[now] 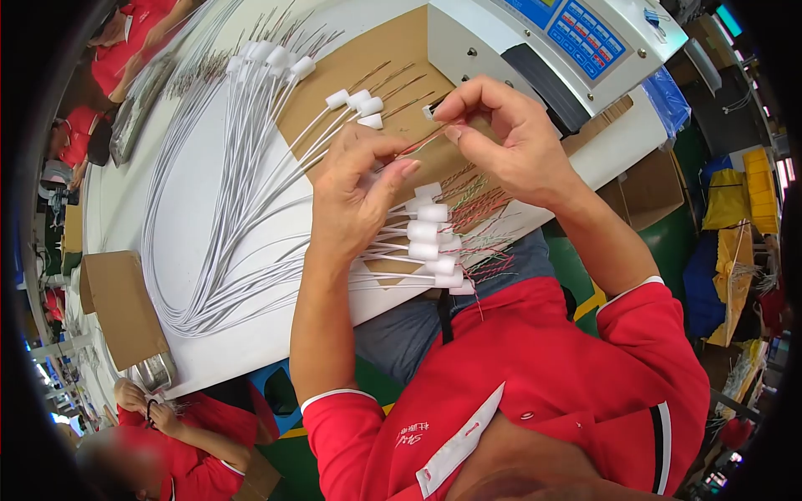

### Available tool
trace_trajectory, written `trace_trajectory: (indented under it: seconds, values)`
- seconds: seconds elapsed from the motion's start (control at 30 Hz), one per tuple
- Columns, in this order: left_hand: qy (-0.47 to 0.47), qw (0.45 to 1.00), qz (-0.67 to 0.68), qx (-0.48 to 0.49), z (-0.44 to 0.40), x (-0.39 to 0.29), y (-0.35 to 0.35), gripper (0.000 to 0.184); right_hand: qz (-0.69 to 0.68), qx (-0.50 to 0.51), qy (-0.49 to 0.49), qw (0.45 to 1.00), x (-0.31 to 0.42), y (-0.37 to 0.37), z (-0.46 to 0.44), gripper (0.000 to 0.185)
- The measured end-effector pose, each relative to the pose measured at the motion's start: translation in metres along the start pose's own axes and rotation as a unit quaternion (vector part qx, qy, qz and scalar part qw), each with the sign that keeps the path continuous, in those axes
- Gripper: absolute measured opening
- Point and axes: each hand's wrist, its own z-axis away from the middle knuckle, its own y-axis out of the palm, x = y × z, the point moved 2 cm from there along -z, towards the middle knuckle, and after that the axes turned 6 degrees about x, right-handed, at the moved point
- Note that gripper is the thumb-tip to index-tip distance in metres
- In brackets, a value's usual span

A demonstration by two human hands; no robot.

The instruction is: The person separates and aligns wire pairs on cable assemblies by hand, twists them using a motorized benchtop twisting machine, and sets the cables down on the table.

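Note:
Thin twisted wires [426, 140], reddish and green, stretch between my two hands above the brown cardboard. My left hand [357, 179] pinches their lower left end between thumb and fingers. At the other end, my right hand [501, 138] has thumb and forefinger closed on the wires, beside the machine's front. Below my hands lies a bundle of white cables with white cylindrical sleeves [428, 231] and loose coloured wire ends. More sleeved cables with brownish wire ends [368, 106] rest behind my left hand. Fingers partly hide the pinched wire ends.
A white machine with a blue keypad [585, 37] stands at the back right. Looped white cables [196, 284] cover the white table [242, 363] at left. An open cardboard box [125, 309] is at the left edge. Co-workers in red sit at left and lower left.

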Motion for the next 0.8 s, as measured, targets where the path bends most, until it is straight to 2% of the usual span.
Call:
trace_trajectory:
  seconds: [0.13, 0.2, 0.3, 0.43, 0.67, 0.8]
  values:
    - [0.022, 1.000, -0.004, -0.005, -0.001, 0.001, 0.003, 0.033, -0.003, 0.021, -0.028, 0.999, 0.006, -0.005, 0.003, 0.020]
    - [-0.024, 0.999, 0.018, -0.019, 0.000, -0.001, 0.004, 0.037, 0.012, 0.031, -0.069, 0.997, 0.010, -0.005, 0.005, 0.022]
    - [-0.044, 0.997, 0.044, -0.039, 0.002, 0.005, 0.004, 0.046, 0.015, 0.023, -0.108, 0.994, 0.019, 0.002, 0.010, 0.029]
    - [-0.035, 0.996, 0.057, -0.057, 0.002, 0.007, 0.002, 0.054, 0.038, 0.070, -0.170, 0.982, 0.033, 0.012, 0.017, 0.042]
    - [0.005, 0.996, -0.013, -0.094, 0.002, 0.009, 0.001, 0.052, 0.147, 0.115, -0.285, 0.940, 0.037, 0.032, 0.029, 0.050]
    - [0.015, 0.995, -0.016, -0.100, 0.003, 0.011, 0.003, 0.051, 0.130, 0.115, -0.296, 0.939, 0.037, 0.038, 0.033, 0.047]
